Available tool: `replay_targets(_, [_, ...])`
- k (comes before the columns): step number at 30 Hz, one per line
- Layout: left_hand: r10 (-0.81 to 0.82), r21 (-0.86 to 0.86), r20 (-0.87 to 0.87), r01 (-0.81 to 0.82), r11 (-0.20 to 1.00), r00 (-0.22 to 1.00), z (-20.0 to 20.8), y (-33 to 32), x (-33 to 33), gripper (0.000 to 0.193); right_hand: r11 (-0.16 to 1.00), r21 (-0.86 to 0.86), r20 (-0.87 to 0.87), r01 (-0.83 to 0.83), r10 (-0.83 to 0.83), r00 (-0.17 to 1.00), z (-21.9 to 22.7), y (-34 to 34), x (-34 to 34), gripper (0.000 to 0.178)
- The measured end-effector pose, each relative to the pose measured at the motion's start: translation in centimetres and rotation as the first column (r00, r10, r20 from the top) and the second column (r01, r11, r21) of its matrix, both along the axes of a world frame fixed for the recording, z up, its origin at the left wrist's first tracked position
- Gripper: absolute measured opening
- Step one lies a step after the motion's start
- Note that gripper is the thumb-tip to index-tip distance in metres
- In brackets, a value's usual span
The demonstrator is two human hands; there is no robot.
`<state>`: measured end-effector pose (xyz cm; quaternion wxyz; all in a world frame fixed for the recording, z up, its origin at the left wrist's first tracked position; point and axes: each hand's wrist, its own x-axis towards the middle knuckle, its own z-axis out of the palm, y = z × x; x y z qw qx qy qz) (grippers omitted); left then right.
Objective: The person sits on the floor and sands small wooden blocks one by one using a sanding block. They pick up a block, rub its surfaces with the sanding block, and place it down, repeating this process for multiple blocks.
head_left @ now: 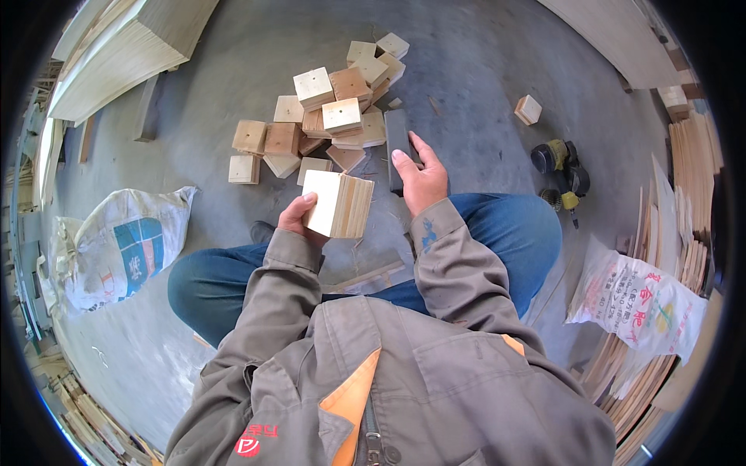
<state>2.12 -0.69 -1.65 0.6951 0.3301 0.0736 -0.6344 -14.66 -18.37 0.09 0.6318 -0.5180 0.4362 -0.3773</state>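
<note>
My left hand (294, 214) is closed round a square block of layered plywood (339, 203), held in front of my lap with its pale face and striped edge showing. In my right hand (426, 180), just to the right of it, is a dark grey, flat rectangular block (395, 146), gripped by its near right side with the thumb on top. The grey block and the plywood block are apart. Beyond my hands lies a loose heap of similar wooden blocks (314, 88) on the floor, some stacked on others, several with a small dark mark in the face.
One wooden block (528, 109) lies alone at the far right. Nearer is a black and yellow-green power tool (561, 172). White woven sacks lie left (128, 245) and right (641, 299). Stacked boards (144, 54) stand far left; wood strips (691, 179) line the right side.
</note>
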Motion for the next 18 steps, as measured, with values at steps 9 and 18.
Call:
replay_targets(9, [-0.101,-0.131,0.07,0.11,0.985,0.992,0.1,0.6,0.9,0.074,0.965,0.159,0.213,-0.209,0.173,0.962,2.3,1.4,0.9,0.053])
replay_targets(18, [0.265,0.029,-0.007,-0.264,0.964,0.964,-0.6,-0.7,0.1,0.064,0.911,0.218,0.262,-0.351,0.291,0.92,2.4,2.7,1.4,0.053])
